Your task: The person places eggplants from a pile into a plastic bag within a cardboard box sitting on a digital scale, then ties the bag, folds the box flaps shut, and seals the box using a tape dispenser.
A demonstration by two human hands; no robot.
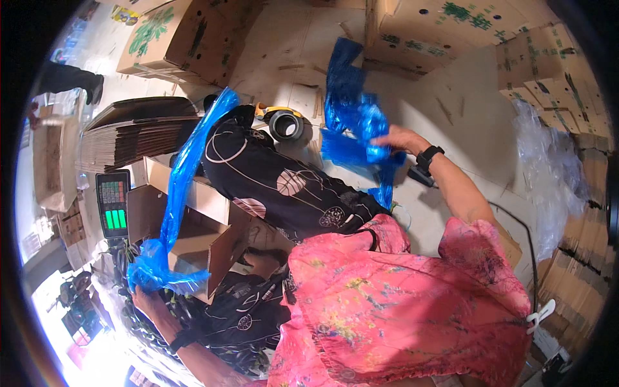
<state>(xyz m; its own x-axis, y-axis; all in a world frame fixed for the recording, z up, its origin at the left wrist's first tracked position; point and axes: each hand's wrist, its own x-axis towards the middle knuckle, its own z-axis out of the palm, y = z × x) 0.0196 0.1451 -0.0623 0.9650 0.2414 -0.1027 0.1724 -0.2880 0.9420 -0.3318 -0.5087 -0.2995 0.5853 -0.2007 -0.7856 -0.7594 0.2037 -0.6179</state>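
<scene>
My left hand (146, 301) holds the bunched end of a long blue plastic bag (186, 169), its fingers partly hidden by the film. The bag stretches up across an open cardboard box (220, 203) and rests over its near flaps. On the other side, my right hand (404, 140) has its fingers closed on crumpled film of a bundle of blue plastic bags (346, 87); motion blurs this spot. The box stands between my legs, beside a digital scale display (113, 204) with lit green digits. Dark green produce (188, 317), too unclear to name, lies below my left wrist.
A stack of flattened cardboard boxes (140, 133) stands past the open box. A tape dispenser (286, 124) with a yellow part sits beyond my knee. Large printed cartons (193, 38) line the far side. Clear plastic film (546, 179) hangs at right, near a dark cable (527, 232).
</scene>
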